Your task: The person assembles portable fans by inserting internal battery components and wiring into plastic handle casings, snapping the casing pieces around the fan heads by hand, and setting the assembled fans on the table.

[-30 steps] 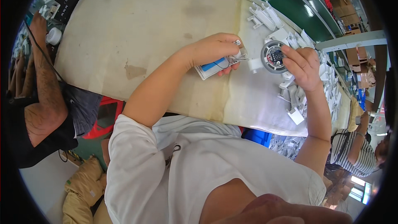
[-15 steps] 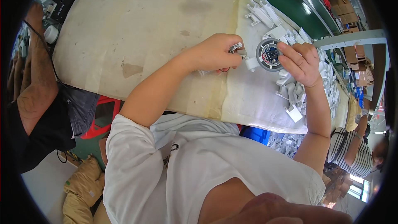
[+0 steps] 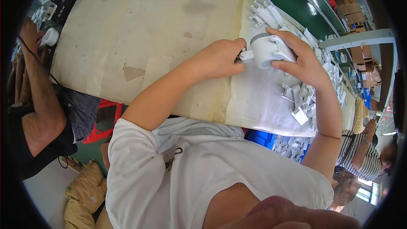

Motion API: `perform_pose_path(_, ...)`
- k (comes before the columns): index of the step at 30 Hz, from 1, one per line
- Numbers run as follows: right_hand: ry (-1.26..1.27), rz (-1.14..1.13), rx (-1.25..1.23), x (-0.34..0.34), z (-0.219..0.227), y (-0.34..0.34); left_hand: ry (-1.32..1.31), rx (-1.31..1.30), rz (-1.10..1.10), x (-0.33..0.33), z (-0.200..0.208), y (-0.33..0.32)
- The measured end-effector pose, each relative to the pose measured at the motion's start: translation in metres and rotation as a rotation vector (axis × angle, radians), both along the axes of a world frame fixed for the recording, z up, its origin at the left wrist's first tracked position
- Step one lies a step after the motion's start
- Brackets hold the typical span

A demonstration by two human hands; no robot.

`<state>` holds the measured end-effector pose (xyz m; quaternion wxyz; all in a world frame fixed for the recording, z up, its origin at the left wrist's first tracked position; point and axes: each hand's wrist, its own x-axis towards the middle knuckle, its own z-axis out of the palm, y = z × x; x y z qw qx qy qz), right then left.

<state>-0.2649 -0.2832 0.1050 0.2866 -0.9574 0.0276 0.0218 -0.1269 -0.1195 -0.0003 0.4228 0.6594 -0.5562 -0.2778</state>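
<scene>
My right hand (image 3: 303,59) grips a rounded white plastic housing (image 3: 268,51) with a grey rim, thumb below and fingers over the top. The housing lies on its side, showing a curved bracket and a grille of small holes. A short white stub (image 3: 246,56) sticks out on its left. There my left hand (image 3: 222,58) is closed, fingertips at the stub's end. What sits inside the left fingers is mostly hidden; only a dark, partly metallic bit shows. Both hands are above the table (image 3: 157,29).
White plastic brackets (image 3: 301,114) and other white parts (image 3: 269,15) are heaped along the table's right side. A blue bin (image 3: 259,138) is below the front edge. At left, a co-worker's arm (image 3: 40,76) reaches toward a white round part (image 3: 51,37). A red stool (image 3: 104,118) stands below.
The housing has turned over: its open face with a circuit board was showing, and now its white side is. My right hand has shifted its grip around it. The co-worker's arm has moved.
</scene>
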Motion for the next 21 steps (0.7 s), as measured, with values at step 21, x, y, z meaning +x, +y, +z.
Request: perform_pose_path(21, -0.343, -0.404, 0.833, 0.024, -0.039, -0.003, 0.931, -0.333, 0.178, 0.041, 0.006, 0.002)
